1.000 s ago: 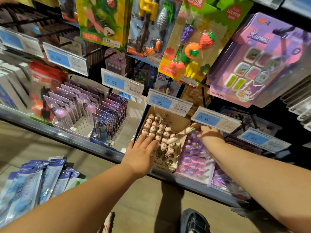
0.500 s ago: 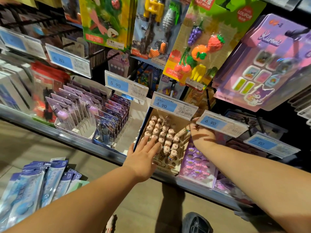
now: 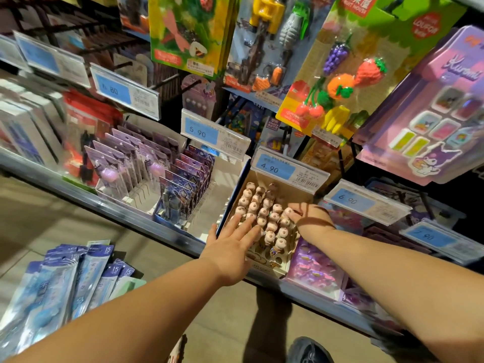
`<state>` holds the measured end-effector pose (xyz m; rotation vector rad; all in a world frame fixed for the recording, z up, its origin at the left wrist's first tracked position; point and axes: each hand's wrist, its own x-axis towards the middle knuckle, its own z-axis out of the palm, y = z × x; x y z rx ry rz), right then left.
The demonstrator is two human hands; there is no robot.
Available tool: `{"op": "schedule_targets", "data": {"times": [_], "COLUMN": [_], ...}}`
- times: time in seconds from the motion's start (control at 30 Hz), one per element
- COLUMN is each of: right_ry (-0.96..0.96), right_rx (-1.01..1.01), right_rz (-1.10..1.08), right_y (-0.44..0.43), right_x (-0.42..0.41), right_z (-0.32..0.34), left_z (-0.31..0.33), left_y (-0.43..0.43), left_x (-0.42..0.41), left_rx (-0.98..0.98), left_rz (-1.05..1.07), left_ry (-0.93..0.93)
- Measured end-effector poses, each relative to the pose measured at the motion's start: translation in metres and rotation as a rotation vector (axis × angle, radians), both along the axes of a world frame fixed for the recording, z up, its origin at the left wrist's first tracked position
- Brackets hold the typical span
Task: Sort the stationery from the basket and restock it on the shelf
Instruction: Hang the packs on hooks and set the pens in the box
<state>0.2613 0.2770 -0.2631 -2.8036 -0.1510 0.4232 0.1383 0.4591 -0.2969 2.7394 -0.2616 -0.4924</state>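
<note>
- Fingers [image 3: 245, 227] of the left hand [image 3: 230, 254] are held straight and spread, laid across the capped pen tops [image 3: 272, 226] at the front of the cardboard box [image 3: 272, 265].
- Fingers of the right hand [image 3: 310, 216] are curled round one pen [image 3: 288, 212] at the box's right side.
- That box is set at the front edge of the shelf [image 3: 157, 226], under the 4.90 price tag [image 3: 277, 169].

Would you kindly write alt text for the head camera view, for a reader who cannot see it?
A person's left hand rests flat against character-topped pens standing in a cardboard display box on a shop shelf; the right hand reaches among them, below a 4.90 price tag.
</note>
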Motion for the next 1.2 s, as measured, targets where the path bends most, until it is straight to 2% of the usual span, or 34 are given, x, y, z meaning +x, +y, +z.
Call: {"op": "schedule_targets", "data": {"times": [0.1,0.33,0.43,0.57,0.67,0.77,0.83,0.97,1.07,1.13,1.2], "right_ry": [-0.022,-0.048,-0.144,-0.261,-0.155,-0.012,0.136,0.385,0.636,0.781,0.849], "right_rx": [-0.072,-0.089,-0.036,0.066,0.151,0.084,-0.007,-0.309,-0.452,-0.475,-0.466], "right_rz": [0.005,0.0,-0.04,0.095,0.303,0.524,0.59,0.728,0.689,0.578,0.519], "right_y": [-0.004,0.0,0.0,0.013,0.038,0.067,0.086,0.109,0.113,0.122,0.132], "right_x": [0.0,-0.008,-0.018,-0.044,-0.073,-0.098,-0.112,-0.134,-0.154,-0.17,-0.188], "right_z": [0.002,0.009,0.013,0.026,0.031,0.023,0.014,-0.001,-0.025,-0.048,-0.081], "left_z": [0.001,0.0,0.001,-0.003,-0.018,-0.036,-0.045,-0.052,-0.065,-0.075,-0.083], "left_y": [0.0,0.005,0.012,0.032,0.054,0.075,0.084,0.106,0.124,0.128,0.129], "left_x": [0.001,-0.004,-0.011,-0.025,-0.049,-0.082,-0.103,-0.123,-0.141,-0.157,-0.172], "left_rx": [0.007,-0.043,-0.095,-0.06,0.004,0.081,0.139,0.216,0.202,0.161,0.138], "left_rz": [-0.012,-0.029,-0.023,0.002,0.059,0.105,0.115,0.151,0.221,0.254,0.224], "left_ry": [0.011,-0.017,-0.037,-0.057,-0.002,0.112,0.214,0.334,0.431,0.428,0.422]}}
